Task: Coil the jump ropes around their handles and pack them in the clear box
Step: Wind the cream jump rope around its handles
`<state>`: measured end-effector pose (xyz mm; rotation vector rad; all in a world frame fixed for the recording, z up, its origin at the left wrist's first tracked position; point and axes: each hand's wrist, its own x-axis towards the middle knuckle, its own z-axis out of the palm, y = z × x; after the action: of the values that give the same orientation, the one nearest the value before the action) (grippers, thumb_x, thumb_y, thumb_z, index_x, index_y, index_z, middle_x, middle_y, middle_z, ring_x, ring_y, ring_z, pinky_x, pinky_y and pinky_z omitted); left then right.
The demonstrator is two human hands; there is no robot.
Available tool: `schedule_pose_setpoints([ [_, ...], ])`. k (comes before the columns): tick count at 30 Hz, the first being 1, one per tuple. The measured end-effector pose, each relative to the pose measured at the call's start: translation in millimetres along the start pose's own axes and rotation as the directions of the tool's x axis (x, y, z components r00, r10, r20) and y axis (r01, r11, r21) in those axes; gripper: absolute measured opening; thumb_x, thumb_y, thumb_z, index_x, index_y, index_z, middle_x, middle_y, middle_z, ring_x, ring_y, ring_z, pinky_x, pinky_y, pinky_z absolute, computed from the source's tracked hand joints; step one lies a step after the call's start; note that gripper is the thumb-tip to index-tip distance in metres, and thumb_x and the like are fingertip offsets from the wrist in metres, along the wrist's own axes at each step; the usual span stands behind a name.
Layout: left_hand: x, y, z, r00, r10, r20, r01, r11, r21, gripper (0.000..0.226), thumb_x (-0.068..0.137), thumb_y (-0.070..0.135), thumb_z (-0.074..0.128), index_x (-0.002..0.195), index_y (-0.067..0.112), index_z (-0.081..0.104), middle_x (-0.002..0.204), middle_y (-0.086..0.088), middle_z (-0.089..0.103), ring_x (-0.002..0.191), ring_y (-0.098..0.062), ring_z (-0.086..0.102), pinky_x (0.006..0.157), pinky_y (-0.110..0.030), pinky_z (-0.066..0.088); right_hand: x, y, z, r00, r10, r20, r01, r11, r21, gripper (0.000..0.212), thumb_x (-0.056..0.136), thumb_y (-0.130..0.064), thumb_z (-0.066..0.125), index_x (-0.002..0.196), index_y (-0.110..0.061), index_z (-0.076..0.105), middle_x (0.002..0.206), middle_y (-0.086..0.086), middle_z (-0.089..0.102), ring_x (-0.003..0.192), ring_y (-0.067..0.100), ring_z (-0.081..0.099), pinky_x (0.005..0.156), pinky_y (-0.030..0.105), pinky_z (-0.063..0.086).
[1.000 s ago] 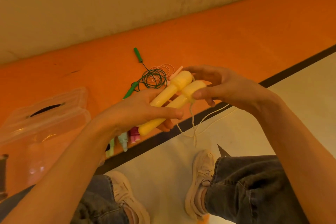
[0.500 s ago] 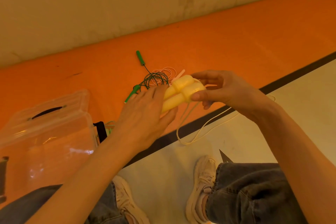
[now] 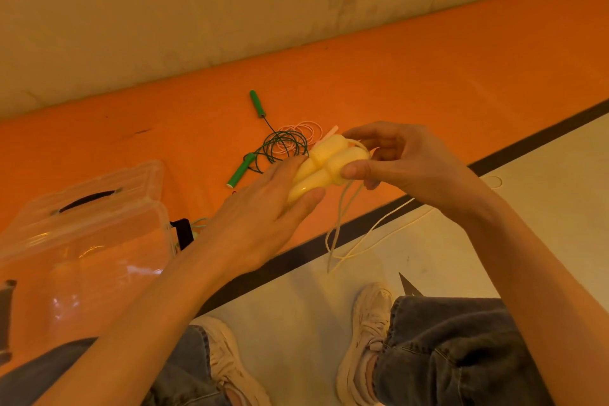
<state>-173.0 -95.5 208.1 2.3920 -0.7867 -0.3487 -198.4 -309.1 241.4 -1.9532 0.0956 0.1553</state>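
Observation:
Two yellow jump-rope handles (image 3: 324,163) lie side by side in the air, held between both hands. My left hand (image 3: 263,211) covers their lower ends from above, palm down. My right hand (image 3: 405,158) pinches their thick ends, thumb in front. One turn of pale cord crosses the handles; the rest of the yellow rope (image 3: 356,227) hangs down in loops onto the floor. The clear box (image 3: 82,241) stands at the left, its lid raised behind it.
A green-handled rope (image 3: 280,145) lies loosely coiled on the orange mat behind the hands, with a pink rope (image 3: 304,130) under it. My shoes (image 3: 369,333) and jeans fill the lower frame on the pale floor. A black stripe borders the mat.
My left hand turned over from cradling the handles underneath to lying on top of them. The handles swung more level and a turn of cord now crosses them. The camera shifted a little.

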Motion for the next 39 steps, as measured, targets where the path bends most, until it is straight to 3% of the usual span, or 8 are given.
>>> schedule_pose_setpoints([
  [7,0.0,-1.3,-2.4,0.998,-0.034,-0.054,0.036,0.999,0.023,0.054,0.087,0.063,0.035,0.132,0.034,0.039,0.110,0.014,0.049,0.089,-0.008,0.046,0.073,-0.035,0.042,1.2,-0.7,3.1,0.999,-0.029,0.019,0.029,1.000,0.013,0.060,0.066,-0.033,0.075,0.123,-0.022,0.059,0.105,-0.004,0.068,0.075,0.015,0.068,0.069,0.019,0.055],
  [10,-0.4,-4.2,-5.0,0.998,-0.033,-0.049,0.032,0.999,-0.004,0.051,0.088,0.063,0.036,0.129,0.033,0.041,0.099,0.012,0.052,0.081,-0.008,0.048,0.068,-0.036,0.042,0.2,-1.6,-3.5,0.998,-0.030,0.063,0.031,1.000,-0.007,0.059,0.071,-0.024,0.076,0.127,-0.024,0.057,0.111,-0.010,0.067,0.081,0.014,0.068,0.077,0.021,0.055],
  [13,-1.8,-7.1,-8.6,0.999,-0.001,-0.049,-0.001,0.999,-0.044,0.054,0.084,0.066,0.035,0.127,0.032,0.043,0.092,0.016,0.050,0.078,-0.002,0.047,0.064,-0.033,0.038,-0.9,-0.2,-5.8,0.998,-0.036,0.045,0.040,0.994,-0.102,0.052,0.078,-0.013,0.074,0.126,-0.026,0.057,0.111,-0.016,0.065,0.073,0.012,0.067,0.071,0.024,0.056],
  [17,-4.4,-7.8,-9.6,1.000,0.027,-0.015,-0.028,0.997,-0.068,0.048,0.087,0.061,0.042,0.130,0.038,0.040,0.092,0.021,0.048,0.079,0.002,0.046,0.062,-0.028,0.032,2.6,3.2,0.0,0.996,-0.089,-0.028,0.077,0.954,-0.291,0.036,0.083,-0.020,0.070,0.118,-0.028,0.063,0.102,-0.019,0.066,0.072,0.010,0.063,0.063,0.023,0.050],
  [23,-7.3,-7.0,-14.9,0.999,0.042,0.025,-0.037,0.983,-0.181,0.047,0.087,0.065,0.044,0.127,0.041,0.040,0.091,0.019,0.051,0.079,0.003,0.048,0.061,-0.021,0.032,4.1,1.9,-4.9,0.992,-0.110,-0.069,0.083,0.945,-0.317,0.016,0.083,-0.023,0.068,0.093,-0.035,0.068,0.085,-0.017,0.067,0.075,0.005,0.058,0.061,0.018,0.043],
  [30,-5.7,-4.6,-16.0,1.000,0.017,-0.017,-0.021,0.963,-0.268,0.044,0.087,0.062,0.049,0.126,0.043,0.042,0.087,0.021,0.052,0.077,0.003,0.049,0.059,-0.014,0.032,3.6,-2.0,1.2,0.997,-0.076,-0.026,0.073,0.993,-0.098,0.014,0.090,-0.011,0.061,0.102,-0.014,0.068,0.081,0.001,0.069,0.067,-0.001,0.060,0.066,0.015,0.051],
  [35,-7.8,-4.2,-18.5,1.000,0.011,-0.004,-0.012,0.954,-0.301,0.047,0.082,0.061,0.049,0.125,0.045,0.041,0.088,0.022,0.053,0.077,0.006,0.049,0.060,-0.011,0.034,1.7,-3.9,-5.4,1.000,-0.007,0.012,0.007,1.000,-0.023,0.015,0.086,-0.018,0.064,0.098,-0.024,0.070,0.069,-0.009,0.066,0.065,0.004,0.055,0.063,0.019,0.048],
  [39,-10.1,-2.7,-19.6,0.999,0.033,0.009,-0.028,0.949,-0.314,0.047,0.082,0.064,0.046,0.124,0.043,0.042,0.086,0.020,0.053,0.076,0.004,0.050,0.061,-0.011,0.036,0.7,-5.6,-4.2,1.000,-0.007,-0.017,0.006,0.999,-0.051,0.028,0.070,-0.037,0.064,0.096,-0.028,0.071,0.083,0.002,0.069,0.069,0.010,0.052,0.063,0.025,0.047],
])
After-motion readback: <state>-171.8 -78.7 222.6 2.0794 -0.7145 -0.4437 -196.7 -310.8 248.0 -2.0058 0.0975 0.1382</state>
